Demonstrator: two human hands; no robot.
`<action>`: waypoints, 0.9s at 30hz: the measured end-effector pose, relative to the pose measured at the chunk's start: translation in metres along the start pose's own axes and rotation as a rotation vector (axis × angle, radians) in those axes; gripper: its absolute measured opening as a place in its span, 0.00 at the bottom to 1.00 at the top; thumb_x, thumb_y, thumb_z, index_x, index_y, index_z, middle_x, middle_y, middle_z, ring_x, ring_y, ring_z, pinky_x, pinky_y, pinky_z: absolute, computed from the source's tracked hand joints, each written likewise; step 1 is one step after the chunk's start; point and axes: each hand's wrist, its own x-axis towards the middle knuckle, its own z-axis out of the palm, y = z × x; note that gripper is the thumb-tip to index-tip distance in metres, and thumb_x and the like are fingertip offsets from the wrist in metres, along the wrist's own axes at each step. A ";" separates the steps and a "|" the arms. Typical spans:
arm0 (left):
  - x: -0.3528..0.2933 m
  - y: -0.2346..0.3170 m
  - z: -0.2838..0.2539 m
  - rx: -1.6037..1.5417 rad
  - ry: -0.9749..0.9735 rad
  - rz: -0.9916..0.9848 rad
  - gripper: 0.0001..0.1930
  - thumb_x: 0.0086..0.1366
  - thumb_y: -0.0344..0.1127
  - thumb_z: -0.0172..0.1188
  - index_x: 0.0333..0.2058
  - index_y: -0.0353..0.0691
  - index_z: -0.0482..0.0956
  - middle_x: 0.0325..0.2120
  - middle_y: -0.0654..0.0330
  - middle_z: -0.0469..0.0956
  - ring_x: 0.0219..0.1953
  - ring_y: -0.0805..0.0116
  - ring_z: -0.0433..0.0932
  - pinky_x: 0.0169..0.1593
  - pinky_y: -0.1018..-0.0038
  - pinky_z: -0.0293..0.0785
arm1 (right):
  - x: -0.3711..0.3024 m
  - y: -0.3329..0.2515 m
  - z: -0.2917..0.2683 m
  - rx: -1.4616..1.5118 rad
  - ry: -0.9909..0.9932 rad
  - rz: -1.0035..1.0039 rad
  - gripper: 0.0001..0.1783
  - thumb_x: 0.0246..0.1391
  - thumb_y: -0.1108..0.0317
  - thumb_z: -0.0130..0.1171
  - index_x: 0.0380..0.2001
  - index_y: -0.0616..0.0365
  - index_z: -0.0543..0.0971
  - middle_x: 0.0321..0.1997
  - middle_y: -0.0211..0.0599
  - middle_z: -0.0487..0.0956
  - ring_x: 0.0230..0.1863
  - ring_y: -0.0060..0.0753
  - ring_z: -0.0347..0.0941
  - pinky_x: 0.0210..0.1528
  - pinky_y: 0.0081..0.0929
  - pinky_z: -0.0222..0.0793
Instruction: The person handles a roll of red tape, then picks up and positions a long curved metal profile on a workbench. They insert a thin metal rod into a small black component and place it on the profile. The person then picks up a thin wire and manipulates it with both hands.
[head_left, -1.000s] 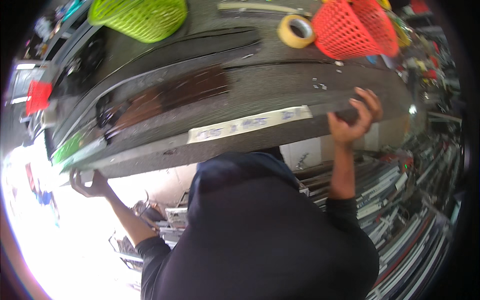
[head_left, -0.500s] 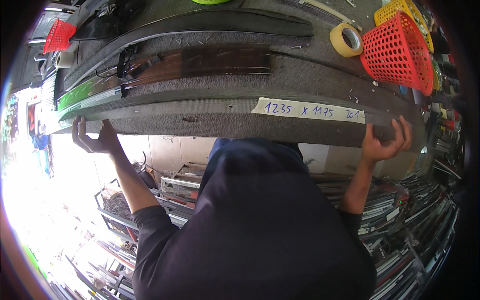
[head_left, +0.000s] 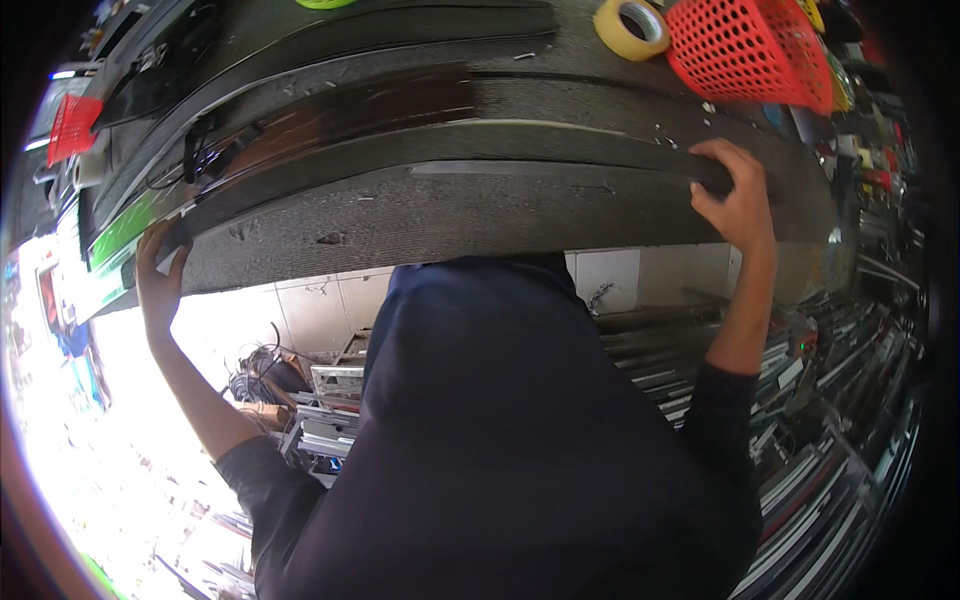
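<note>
While the long dark strip is held near both ends by left hand and right hand, along the table's near side, its middle might be bent by uneven lifting.

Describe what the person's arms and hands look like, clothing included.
The left hand and right hand are ungloved, and the forearms are bare. The left sleeve and right sleeve are near-black, with no visible markings, ending around the elbows.

2 hands gripping 1 long dark strip | yellow tape roll beside red basket
</note>
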 end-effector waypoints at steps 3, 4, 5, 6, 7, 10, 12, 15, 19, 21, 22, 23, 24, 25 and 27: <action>0.017 -0.003 -0.017 -0.212 -0.354 -0.077 0.26 0.70 0.28 0.76 0.67 0.38 0.89 0.66 0.52 0.87 0.68 0.57 0.86 0.77 0.59 0.78 | 0.011 0.016 -0.011 0.243 -0.297 0.238 0.22 0.57 0.63 0.74 0.50 0.67 0.89 0.47 0.45 0.90 0.53 0.45 0.87 0.63 0.41 0.79; 0.021 -0.003 -0.024 -0.259 -0.456 -0.118 0.26 0.69 0.28 0.76 0.66 0.37 0.89 0.65 0.53 0.88 0.68 0.57 0.86 0.77 0.59 0.77 | 0.012 0.020 -0.012 0.358 -0.352 0.323 0.20 0.61 0.61 0.72 0.48 0.69 0.89 0.45 0.42 0.90 0.50 0.35 0.86 0.59 0.37 0.80; 0.024 -0.001 -0.030 -0.305 -0.554 -0.163 0.26 0.69 0.29 0.75 0.65 0.37 0.89 0.64 0.53 0.89 0.68 0.57 0.86 0.77 0.59 0.77 | 0.012 0.024 -0.013 0.395 -0.380 0.360 0.20 0.62 0.61 0.71 0.48 0.69 0.89 0.44 0.41 0.89 0.49 0.34 0.86 0.58 0.36 0.80; 0.026 0.001 -0.035 -0.289 -0.606 -0.178 0.26 0.67 0.32 0.77 0.64 0.36 0.90 0.62 0.53 0.91 0.68 0.57 0.86 0.78 0.58 0.75 | 0.013 0.029 -0.015 0.432 -0.411 0.395 0.20 0.62 0.62 0.70 0.48 0.69 0.89 0.43 0.40 0.89 0.48 0.33 0.85 0.56 0.36 0.80; 0.026 0.003 -0.039 -0.293 -0.622 -0.170 0.26 0.67 0.33 0.77 0.63 0.36 0.91 0.62 0.52 0.90 0.68 0.56 0.86 0.78 0.57 0.75 | 0.013 0.033 -0.016 0.484 -0.427 0.442 0.20 0.62 0.62 0.70 0.48 0.69 0.89 0.43 0.39 0.88 0.48 0.31 0.85 0.55 0.35 0.81; 0.025 0.007 -0.048 -0.345 -0.658 -0.179 0.28 0.66 0.38 0.79 0.63 0.35 0.91 0.61 0.52 0.90 0.67 0.54 0.85 0.79 0.56 0.73 | 0.004 0.043 -0.016 0.500 -0.417 0.431 0.22 0.64 0.61 0.68 0.51 0.69 0.87 0.44 0.40 0.87 0.45 0.32 0.84 0.52 0.35 0.81; 0.021 0.007 -0.053 -0.378 -0.644 -0.212 0.29 0.65 0.38 0.80 0.63 0.35 0.90 0.61 0.52 0.90 0.68 0.54 0.85 0.78 0.56 0.73 | 0.002 0.050 -0.017 0.534 -0.467 0.442 0.23 0.64 0.59 0.68 0.53 0.69 0.86 0.46 0.41 0.86 0.45 0.33 0.83 0.52 0.35 0.80; 0.015 0.004 -0.058 -0.423 -0.642 -0.243 0.30 0.64 0.40 0.82 0.63 0.35 0.89 0.63 0.53 0.89 0.68 0.56 0.84 0.75 0.58 0.76 | -0.004 0.059 -0.020 0.529 -0.463 0.419 0.25 0.64 0.56 0.69 0.52 0.68 0.86 0.46 0.41 0.86 0.45 0.33 0.83 0.52 0.35 0.80; 0.006 -0.003 -0.060 -0.515 -0.602 -0.263 0.30 0.64 0.41 0.83 0.63 0.35 0.89 0.63 0.53 0.89 0.68 0.58 0.83 0.73 0.60 0.79 | -0.005 0.066 -0.027 0.525 -0.548 0.430 0.28 0.64 0.53 0.70 0.55 0.67 0.86 0.49 0.41 0.86 0.49 0.33 0.82 0.54 0.35 0.79; 0.003 -0.006 -0.058 -0.531 -0.598 -0.252 0.31 0.64 0.41 0.83 0.63 0.35 0.89 0.63 0.53 0.88 0.68 0.58 0.83 0.72 0.60 0.79 | -0.005 0.067 -0.028 0.520 -0.519 0.475 0.29 0.64 0.52 0.70 0.57 0.66 0.86 0.50 0.41 0.86 0.51 0.33 0.82 0.57 0.36 0.78; 0.002 -0.008 -0.056 -0.525 -0.603 -0.248 0.31 0.64 0.41 0.83 0.63 0.35 0.89 0.62 0.53 0.88 0.68 0.58 0.83 0.72 0.60 0.79 | -0.005 0.067 -0.028 0.516 -0.535 0.456 0.29 0.64 0.53 0.70 0.58 0.66 0.86 0.52 0.41 0.86 0.52 0.33 0.82 0.58 0.36 0.78; 0.002 -0.010 -0.055 -0.519 -0.608 -0.244 0.31 0.65 0.41 0.83 0.64 0.35 0.88 0.62 0.53 0.88 0.68 0.57 0.83 0.73 0.59 0.78 | -0.003 0.068 -0.027 0.504 -0.559 0.447 0.28 0.64 0.54 0.69 0.58 0.66 0.85 0.53 0.42 0.87 0.54 0.34 0.82 0.59 0.37 0.78; 0.001 -0.011 -0.054 -0.510 -0.619 -0.241 0.31 0.65 0.41 0.83 0.64 0.35 0.88 0.62 0.53 0.88 0.68 0.57 0.83 0.73 0.59 0.78 | -0.002 0.067 -0.026 0.491 -0.583 0.439 0.28 0.65 0.55 0.69 0.59 0.66 0.85 0.54 0.42 0.87 0.55 0.34 0.82 0.60 0.37 0.77; 0.001 -0.013 -0.052 -0.502 -0.628 -0.236 0.31 0.65 0.41 0.83 0.64 0.35 0.88 0.62 0.53 0.88 0.68 0.57 0.82 0.73 0.58 0.78 | -0.003 0.067 -0.025 0.466 -0.540 0.410 0.27 0.65 0.56 0.68 0.58 0.66 0.85 0.54 0.41 0.87 0.55 0.35 0.82 0.61 0.37 0.77; 0.000 -0.015 -0.046 -0.489 -0.632 -0.238 0.31 0.65 0.42 0.83 0.64 0.35 0.88 0.62 0.53 0.88 0.69 0.56 0.82 0.75 0.58 0.77 | -0.003 0.063 -0.020 0.407 -0.452 0.366 0.24 0.65 0.57 0.68 0.56 0.66 0.86 0.55 0.40 0.88 0.56 0.35 0.82 0.63 0.38 0.77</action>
